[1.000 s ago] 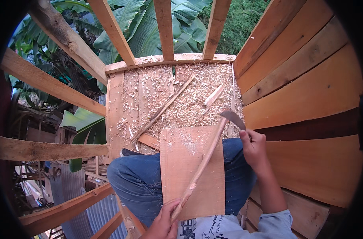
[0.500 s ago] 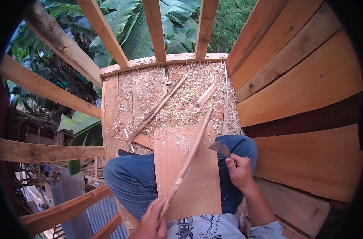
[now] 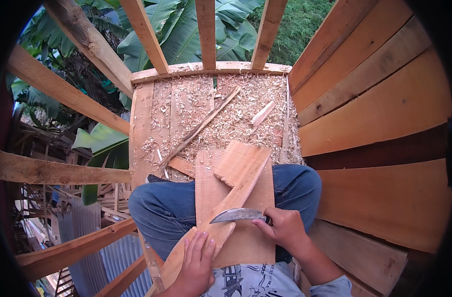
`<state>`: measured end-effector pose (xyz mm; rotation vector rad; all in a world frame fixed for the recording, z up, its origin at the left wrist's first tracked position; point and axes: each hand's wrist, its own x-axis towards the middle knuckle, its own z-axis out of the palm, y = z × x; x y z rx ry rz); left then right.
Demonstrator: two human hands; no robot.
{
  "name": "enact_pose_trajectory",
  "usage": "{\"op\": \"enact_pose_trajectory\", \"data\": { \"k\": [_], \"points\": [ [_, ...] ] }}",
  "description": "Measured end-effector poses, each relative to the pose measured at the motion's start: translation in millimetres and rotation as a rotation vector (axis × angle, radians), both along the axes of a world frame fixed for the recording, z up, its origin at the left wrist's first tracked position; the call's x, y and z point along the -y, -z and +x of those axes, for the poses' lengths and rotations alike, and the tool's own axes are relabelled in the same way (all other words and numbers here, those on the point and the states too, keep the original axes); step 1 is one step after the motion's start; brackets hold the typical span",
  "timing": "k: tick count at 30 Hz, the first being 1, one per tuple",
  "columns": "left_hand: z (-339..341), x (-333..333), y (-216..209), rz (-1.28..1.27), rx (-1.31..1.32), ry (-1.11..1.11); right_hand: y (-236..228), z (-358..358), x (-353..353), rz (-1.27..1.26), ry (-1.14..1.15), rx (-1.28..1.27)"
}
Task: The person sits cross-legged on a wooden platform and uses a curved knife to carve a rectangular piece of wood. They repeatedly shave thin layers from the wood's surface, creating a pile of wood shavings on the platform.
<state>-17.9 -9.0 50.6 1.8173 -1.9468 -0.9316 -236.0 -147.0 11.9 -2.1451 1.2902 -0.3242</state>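
Observation:
A pale carved wooden piece [image 3: 245, 166], broad at its far end and narrow in the middle, lies slantwise with its flat face up. Beneath it a rectangular board [image 3: 255, 247] rests across my lap. My left hand [image 3: 196, 265] holds the near, wider part, its fingers laid over the face and its thumb hidden. A curved-blade knife [image 3: 238, 214] is gripped by the handle in my right hand [image 3: 287, 227]. Its blade points left and lies over the narrow middle of the piece; whether the edge touches the wood I cannot tell.
Curly wood shavings [image 3: 236, 114] cover the plank floor [image 3: 142, 111]. A long thin stick [image 3: 201, 126] and a short offcut [image 3: 263, 113] lie there. Wooden rails [image 3: 62, 166] stand at left and front, a plank wall [image 3: 379, 198] at right. Banana leaves [image 3: 171, 39] hang beyond the rails.
The wooden piece has turned from edge-on to flat face up. My right hand has brought the knife down and left, from beside the knee to over the piece. My left hand has shifted its grip.

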Motion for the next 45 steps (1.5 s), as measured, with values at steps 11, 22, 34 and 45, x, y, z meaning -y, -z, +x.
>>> {"op": "enact_pose_trajectory", "data": {
  "k": [11, 22, 34, 45],
  "points": [
    [1, -8, 14, -0.03, -0.079, -0.025, -10, -4, 18, 0.019, -0.047, -0.165],
    [7, -5, 21, -0.049, -0.136, -0.045, -14, -1, 20, 0.081, -0.066, -0.226],
    [8, -9, 27, -0.043, -0.164, -0.063, -13, 13, 10, -0.006, -0.187, -0.291],
    [8, -8, 27, -0.018, -0.199, -0.065, -14, 16, -4, 0.063, -0.117, -0.249]
  ]
}}
